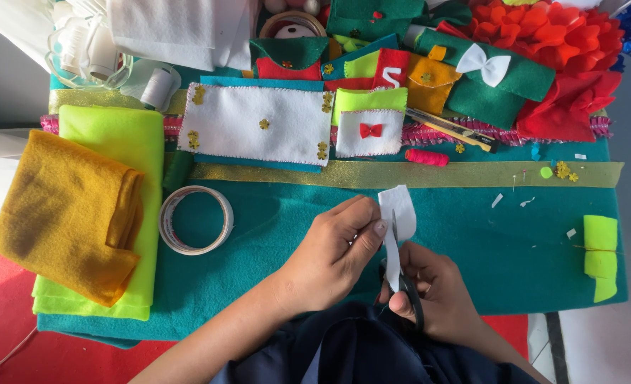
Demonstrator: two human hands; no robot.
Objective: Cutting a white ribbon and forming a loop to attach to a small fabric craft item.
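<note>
1. Right hand point(432, 288) closed around black scissors point(409, 295), blades partway up a white felt piece point(397, 220).
2. Left hand point(337, 249) pinching that piece, near the teal cloth's point(472, 249) near edge.
3. Cut unfinished; finished pouches point(258, 124) along far edge.

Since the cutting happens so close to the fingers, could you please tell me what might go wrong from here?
1. The left hand pinches the small white felt piece right beside the blades of the black-handled scissors in the right hand; the thumb could get nicked.
2. The piece is small and floppy, so the cut may wander.
3. Small white offcuts lie on the teal felt sheet and could get mixed up.
</note>
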